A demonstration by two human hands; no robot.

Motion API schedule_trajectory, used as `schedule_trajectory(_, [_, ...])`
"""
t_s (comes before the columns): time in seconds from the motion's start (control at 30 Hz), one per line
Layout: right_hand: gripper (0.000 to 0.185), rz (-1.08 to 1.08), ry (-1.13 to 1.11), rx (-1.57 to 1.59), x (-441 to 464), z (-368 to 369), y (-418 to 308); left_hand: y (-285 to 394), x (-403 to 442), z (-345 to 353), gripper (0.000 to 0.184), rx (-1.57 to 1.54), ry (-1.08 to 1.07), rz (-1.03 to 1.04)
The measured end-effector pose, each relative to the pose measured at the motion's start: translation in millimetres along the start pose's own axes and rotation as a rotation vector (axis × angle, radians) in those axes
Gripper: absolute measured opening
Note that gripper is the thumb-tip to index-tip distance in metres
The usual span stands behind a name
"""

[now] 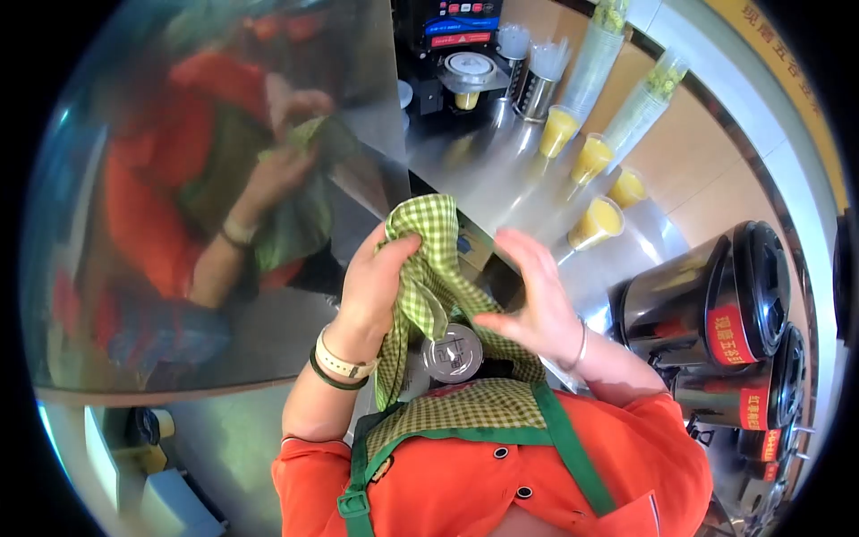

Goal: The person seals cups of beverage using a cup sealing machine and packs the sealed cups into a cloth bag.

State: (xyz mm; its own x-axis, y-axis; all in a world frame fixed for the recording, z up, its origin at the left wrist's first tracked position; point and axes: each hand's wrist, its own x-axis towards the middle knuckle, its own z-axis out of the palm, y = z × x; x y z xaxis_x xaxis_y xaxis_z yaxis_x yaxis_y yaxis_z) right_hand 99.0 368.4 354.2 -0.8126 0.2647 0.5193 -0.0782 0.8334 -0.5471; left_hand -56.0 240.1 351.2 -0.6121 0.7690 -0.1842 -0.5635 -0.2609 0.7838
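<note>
A green-and-white checked cloth (pixel 428 234) hangs in loose folds in front of my chest. Fingers and thumb of my left hand (pixel 374 277) are closed on its upper left side. My right hand (pixel 540 300) is at the cloth's right side with fingers stretched apart; its thumb is close to the fabric, and I cannot tell whether they touch. Below the cloth, close to my apron (pixel 465 407), shows a round, shiny lid-like disc (pixel 452 353) with printed characters. What lies under the cloth is mostly hidden.
Several cups of yellow drink (pixel 597 224) stand on the steel counter (pixel 519 201). Behind them lean stacks of plastic cups (pixel 598 67). A cup-sealing machine (pixel 468 72) is at the back. Dark-lidded drink barrels (pixel 698 295) line the right. A reflective panel (pixel 358 72) rises on the left.
</note>
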Motion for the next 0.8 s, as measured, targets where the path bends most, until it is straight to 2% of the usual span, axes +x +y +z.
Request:
schedule_trajectory(0.07, [0.048, 0.172, -0.006, 0.073, 5.9, 19.6, 27.0, 2.4, 3.6, -1.1, 0.025, 0.014, 0.007, -0.037])
schedule_trajectory(0.13, [0.040, 0.666, -0.696, 0.880, 19.8, 19.8, 42.4, 6.0, 3.0, -3.0, 0.027, 0.061, -0.015, -0.031])
schedule_trajectory(0.17, [0.027, 0.488, -0.519, 0.898, 26.8, 18.7, 42.6, 6.2, 5.9, -3.7, 0.029, 0.095, -0.027, -0.026])
schedule_trajectory(0.2, [0.018, 0.440, -0.476, 0.945, 41.5, 8.6, 36.6, 2.2, 7.3, -10.8, 0.029, 0.090, -0.033, -0.033])
schedule_trajectory(0.27, [0.011, 0.506, -0.406, 1.246, 63.6, -12.3, 33.2, -2.1, 10.7, -15.1, 0.040, 0.369, -0.231, 0.121])
schedule_trajectory(0.3, [0.009, 0.418, -0.445, 1.244, 76.0, -21.7, 32.6, 6.0, 10.2, -8.8, 0.049, 0.482, -0.260, -0.001])
schedule_trajectory(0.33, [0.009, 0.408, -0.447, 1.241, 89.5, -29.0, 29.1, 6.7, 13.1, -6.7, 0.048, 0.536, -0.299, -0.007])
schedule_trajectory(0.4, [0.011, 0.322, -0.461, 0.984, 113.1, -39.3, 28.2, 5.3, 22.1, -16.4, 0.040, 0.551, -0.196, -0.125])
schedule_trajectory(0.43, [0.012, 0.249, -0.322, 0.933, 124.8, -29.8, 52.0, 5.0, 19.4, -18.4, 0.040, 0.554, -0.187, -0.114])
schedule_trajectory(0.47, [0.010, 0.230, -0.225, 0.879, 143.6, -22.1, 84.6, 4.5, 16.3, -19.7, 0.033, 0.424, -0.108, -0.054])
schedule_trajectory(0.5, [0.016, 0.241, -0.138, 0.763, 166.4, -14.9, 125.0, 4.6, 14.5, -20.7, 0.026, 0.290, -0.031, 0.001])
schedule_trajectory(0.53, [0.022, 0.318, -0.032, 0.618, 191.6, -4.9, 164.8, 8.1, 12.8, -19.3, 0.026, 0.288, -0.020, 0.005])
schedule_trajectory(0.6, [0.057, 0.306, 0.012, 0.020, 236.9, 15.5, 242.0, 14.7, 11.9, -15.7, 0.015, 0.163, 0.042, 0.081])
schedule_trajectory(0.67, [0.088, 0.373, -0.042, -0.255, 270.8, 31.1, 275.7, 13.6, 11.9, -10.7, 0.012, 0.152, 0.099, 0.150])
schedule_trajectory(0.73, [0.098, 0.431, -0.051, -0.348, 295.5, 48.3, 294.0, 12.5, 7.9, -6.3, 0.012, 0.147, 0.268, 0.200])
schedule_trajectory(0.77, [0.106, 0.509, -0.086, -0.363, 305.1, 51.7, 293.9, 11.2, 8.0, -10.4, 0.011, 0.199, 0.253, 0.195])
schedule_trajectory(0.8, [0.106, 0.559, -0.107, -0.376, 312.7, 54.6, 294.0, 11.0, 8.9, -11.4, 0.011, 0.202, 0.267, 0.207])
